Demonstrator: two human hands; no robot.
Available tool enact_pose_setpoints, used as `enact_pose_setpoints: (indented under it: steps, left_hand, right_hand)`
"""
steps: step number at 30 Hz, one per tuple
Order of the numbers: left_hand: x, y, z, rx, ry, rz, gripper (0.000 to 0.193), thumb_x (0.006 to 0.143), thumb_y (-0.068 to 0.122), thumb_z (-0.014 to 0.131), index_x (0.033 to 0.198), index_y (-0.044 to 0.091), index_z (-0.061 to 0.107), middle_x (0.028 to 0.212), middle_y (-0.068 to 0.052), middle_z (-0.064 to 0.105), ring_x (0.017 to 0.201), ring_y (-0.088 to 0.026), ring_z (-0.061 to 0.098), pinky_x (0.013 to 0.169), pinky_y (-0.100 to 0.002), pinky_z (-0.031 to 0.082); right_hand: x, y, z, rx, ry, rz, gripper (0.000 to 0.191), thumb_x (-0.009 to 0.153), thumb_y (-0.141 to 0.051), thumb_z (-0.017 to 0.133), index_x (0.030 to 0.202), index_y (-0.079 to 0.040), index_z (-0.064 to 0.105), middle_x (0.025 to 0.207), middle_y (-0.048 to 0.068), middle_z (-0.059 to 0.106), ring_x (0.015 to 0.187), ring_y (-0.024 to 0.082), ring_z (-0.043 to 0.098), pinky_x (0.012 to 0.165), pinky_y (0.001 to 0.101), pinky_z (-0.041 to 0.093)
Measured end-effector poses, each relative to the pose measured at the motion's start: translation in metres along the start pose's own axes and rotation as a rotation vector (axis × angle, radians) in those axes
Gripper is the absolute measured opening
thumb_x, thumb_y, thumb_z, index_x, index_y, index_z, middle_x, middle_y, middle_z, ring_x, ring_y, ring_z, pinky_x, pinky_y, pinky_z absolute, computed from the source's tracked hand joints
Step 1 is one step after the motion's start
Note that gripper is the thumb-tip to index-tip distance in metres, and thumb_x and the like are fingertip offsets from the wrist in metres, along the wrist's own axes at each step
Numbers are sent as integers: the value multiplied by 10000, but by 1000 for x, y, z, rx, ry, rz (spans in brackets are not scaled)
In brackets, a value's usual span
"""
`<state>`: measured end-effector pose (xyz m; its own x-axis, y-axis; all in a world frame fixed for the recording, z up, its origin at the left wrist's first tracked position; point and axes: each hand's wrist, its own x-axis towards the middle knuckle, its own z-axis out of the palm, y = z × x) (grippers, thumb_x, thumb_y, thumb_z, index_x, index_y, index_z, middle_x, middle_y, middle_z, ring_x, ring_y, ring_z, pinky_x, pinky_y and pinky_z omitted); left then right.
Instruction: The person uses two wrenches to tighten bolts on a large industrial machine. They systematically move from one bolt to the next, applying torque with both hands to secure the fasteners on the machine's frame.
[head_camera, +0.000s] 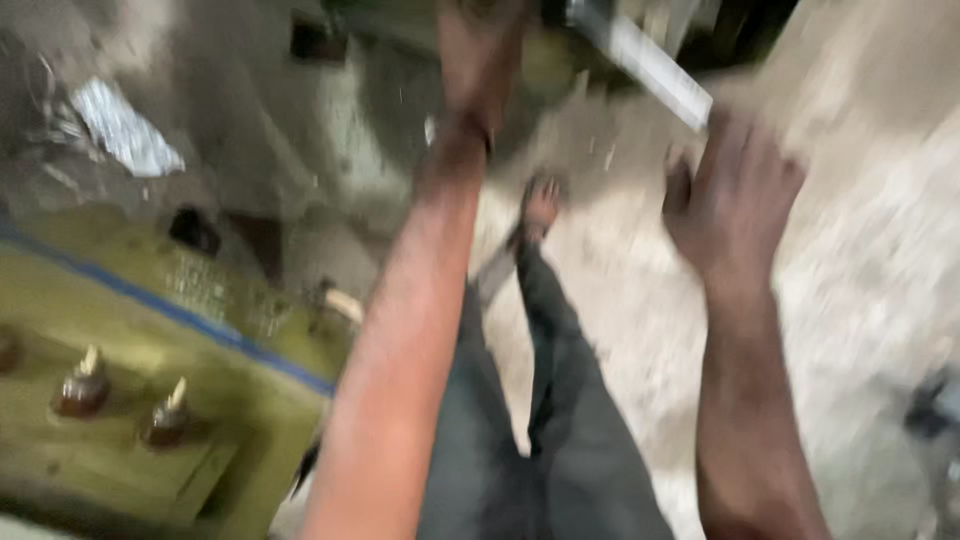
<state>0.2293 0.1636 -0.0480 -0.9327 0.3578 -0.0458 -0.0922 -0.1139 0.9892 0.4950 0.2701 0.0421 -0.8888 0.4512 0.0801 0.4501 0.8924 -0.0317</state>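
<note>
The picture is blurred by motion. My left hand (478, 55) reaches forward to the top of the frame, against a dark greenish machine part (400, 90); whether it grips anything I cannot tell. My right hand (730, 200) is raised at the right, its fingers curled around the lower end of a long pale metal bar (645, 62) that slants up to the left. Between my arms I see my dark trousers (560, 420) and my bare foot (541, 203) on the dusty floor.
A yellow-green box-shaped unit (130, 400) with a blue stripe and two brown insulator knobs stands at lower left. A crumpled silvery sheet (125, 130) lies at upper left. The pale dusty floor (860, 260) spreads to the right, with a dark object (935, 410) at the right edge.
</note>
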Motion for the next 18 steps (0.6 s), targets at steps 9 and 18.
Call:
enact_pose_setpoints:
  steps: [9, 18]
  left_hand:
    - [8, 40, -40, -46, -423, -427, 300, 921, 210, 785, 1104, 3, 668, 821, -8, 658, 696, -109, 559, 610, -299, 487]
    - [-19, -30, -55, 21, -535, -274, 500, 863, -100, 610, 1345, 19, 676, 907, -4, 694, 729, -73, 555, 595, -270, 489]
  right_hand:
    - [105, -46, -13, 471, -55, 201, 189, 1117, -200, 680, 1132, -13, 701, 905, 106, 706, 708, 200, 640, 626, 368, 483]
    - [107, 35, -26, 471, -55, 118, 219, 1077, -102, 787, 958, 69, 720, 773, 77, 648, 659, 133, 562, 647, 316, 456]
